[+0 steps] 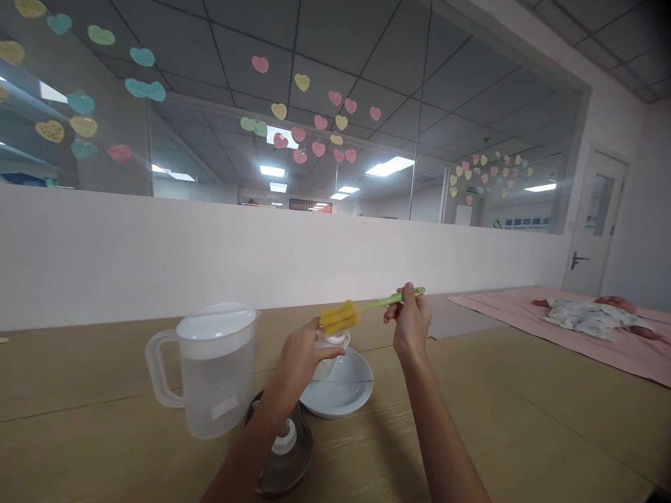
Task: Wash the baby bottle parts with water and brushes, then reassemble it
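My right hand [412, 321] grips the green handle of a bottle brush [340, 318] with a yellow sponge head. In my left hand [301, 356], fingers wrapped around it, is a small clear baby bottle [323, 367] with its mouth facing up. The sponge head lies just above the bottle's mouth, outside it; whether they touch I cannot tell. Below the bottle stands a white bowl [361, 395]. Under my left forearm is a dark tray [293, 468] bearing a white ring-shaped bottle part [284, 440], partly hidden by the arm.
A translucent lidded pitcher [217, 384] stands left of the tray, its handle pointing left. On the right, a baby-like figure [581, 318] in patterned clothing lies on a pink cloth [516, 314]. A white wall [314, 258] with a window above borders the table's far side.
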### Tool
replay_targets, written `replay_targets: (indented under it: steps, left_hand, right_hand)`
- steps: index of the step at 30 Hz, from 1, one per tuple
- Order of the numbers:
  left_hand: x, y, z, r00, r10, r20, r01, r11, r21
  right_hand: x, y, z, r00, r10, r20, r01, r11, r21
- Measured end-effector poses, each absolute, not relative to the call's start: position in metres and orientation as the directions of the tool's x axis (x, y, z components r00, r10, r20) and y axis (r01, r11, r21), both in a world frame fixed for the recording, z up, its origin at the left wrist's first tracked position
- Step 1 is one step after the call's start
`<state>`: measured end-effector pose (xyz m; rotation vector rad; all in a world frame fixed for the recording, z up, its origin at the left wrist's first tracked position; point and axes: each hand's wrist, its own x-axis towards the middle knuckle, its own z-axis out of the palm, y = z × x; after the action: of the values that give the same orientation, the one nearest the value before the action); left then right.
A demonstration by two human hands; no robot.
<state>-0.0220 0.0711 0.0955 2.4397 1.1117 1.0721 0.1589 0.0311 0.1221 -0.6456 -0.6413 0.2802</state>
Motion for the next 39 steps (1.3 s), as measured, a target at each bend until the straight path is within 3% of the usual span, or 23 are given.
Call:
replay_targets:
  steps: [7, 13, 20, 27, 32, 35, 39]
  left_hand:
    - [-0.027, 0.077, 0.089, 0.419, 0.644, 0.64, 0.57, -0.735, 0.366]
    - [-0.027, 0.067, 0.098, 0.499, 0.524, 0.69, 0.565, -0.801, 0.2]
    - [-0.026, 0.064, 0.101, 0.486, 0.503, 0.715, 0.469, -0.84, 0.273]
    - [-0.028, 0.068, 0.098, 0.418, 0.538, 0.732, 0.425, -0.828, 0.366]
    - [-0.024, 0.056, 0.105, 0.49, 0.524, 0.697, 0.384, -0.847, 0.367]
    - [-0.029, 0.064, 0.103, 0.481, 0.543, 0.689, 0.494, -0.817, 0.299]
    - [-0.036, 0.087, 0.089, 0.463, 0.51, 0.725, 0.712, -0.701, 0.039]
  right_hand:
    - [0.158, 0.02, 0.128, 0.838, 0.185, 0.513, 0.163, 0.812, -0.56]
    - [0.146, 0.016, 0.129, 0.721, 0.204, 0.662, 0.332, 0.737, -0.589]
    - [0.106, 0.023, 0.116, 0.463, 0.304, 0.832, 0.552, 0.636, -0.539]
    - [0.115, 0.01, 0.122, 0.696, 0.084, 0.713, 0.493, 0.666, -0.56]
    - [0.104, 0.029, 0.11, 0.612, 0.206, 0.764, 0.503, 0.643, -0.577]
    - [0.114, 0.032, 0.113, 0.635, 0.212, 0.743, 0.484, 0.64, -0.597]
    - [0.155, 0.016, 0.126, 0.794, -0.089, 0.601, 0.539, 0.558, -0.631]
